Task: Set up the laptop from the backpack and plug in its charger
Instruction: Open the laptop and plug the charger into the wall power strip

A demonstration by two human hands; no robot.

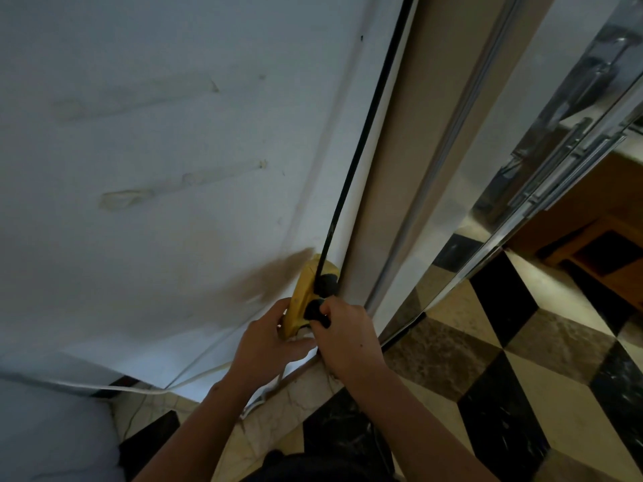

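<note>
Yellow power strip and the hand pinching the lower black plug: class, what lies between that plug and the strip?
Nothing visible in the head view. The right hand presses the lower black plug against the yellow power strip; the left hand steadies the strip.

Checkered tile floor [515, 384], white cable [139, 390] trailing along its wall edge

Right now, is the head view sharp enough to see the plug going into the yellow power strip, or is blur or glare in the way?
Head view: dim, wide-angle bending of the wall; plug and yellow power strip readable but soft; glare only on the mirrored door; right hand covers part of the plug.
</note>
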